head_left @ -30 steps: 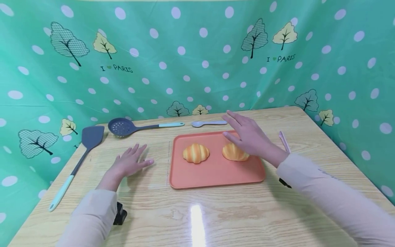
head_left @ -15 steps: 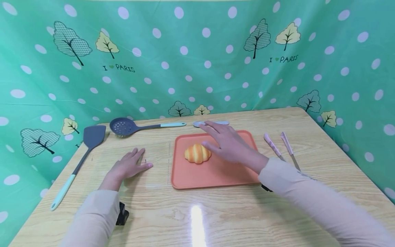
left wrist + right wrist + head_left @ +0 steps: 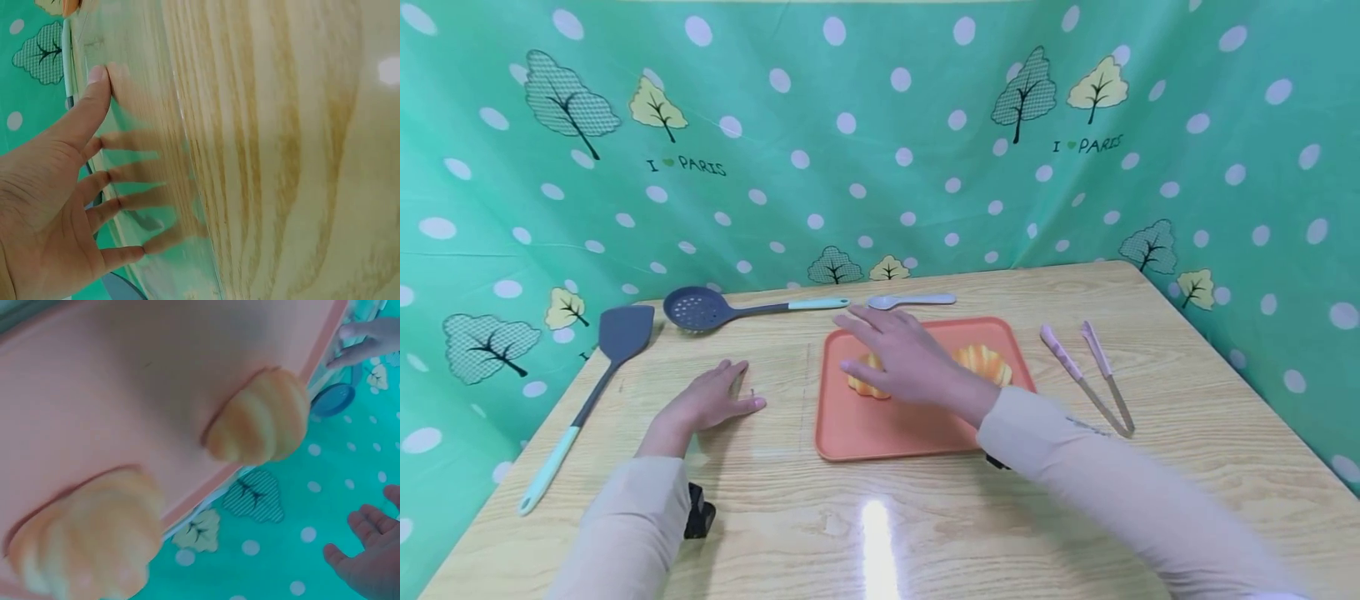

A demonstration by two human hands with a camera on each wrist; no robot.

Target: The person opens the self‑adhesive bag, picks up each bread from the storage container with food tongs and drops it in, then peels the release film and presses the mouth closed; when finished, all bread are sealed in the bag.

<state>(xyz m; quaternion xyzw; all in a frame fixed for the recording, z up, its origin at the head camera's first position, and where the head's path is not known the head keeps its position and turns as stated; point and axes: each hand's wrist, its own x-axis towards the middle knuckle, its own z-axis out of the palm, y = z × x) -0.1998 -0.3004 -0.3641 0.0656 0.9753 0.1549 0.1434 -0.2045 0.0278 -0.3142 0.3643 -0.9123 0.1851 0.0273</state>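
My left hand [image 3: 703, 402] is spread on the left of the table, fingertips down on a clear flat sheet [image 3: 194, 150] that mirrors the fingers in the left wrist view. My right hand [image 3: 902, 354], fingers straight and palm downward, is over the pink tray [image 3: 880, 433] and holds nothing. It partly covers the left croissant [image 3: 863, 388] in the head view. A second croissant [image 3: 988, 364] lies on the tray's right half, near my wrist. Both croissants appear whole in the right wrist view, apart from the right hand [image 3: 375, 562] at its lower right.
A dark turner [image 3: 625, 333] with a mint handle lies far left. Behind are a slotted skimmer [image 3: 700, 308] and a small pale spoon [image 3: 913, 300]. Metal tongs [image 3: 1105, 392] with pinkish handles lie right of the tray. A green polka-dot cloth [image 3: 880, 125] hangs behind.
My right hand has swept left, from over the right croissant to over the left one. The right croissant and the tongs have come into sight. My left hand has lowered slightly onto the sheet.
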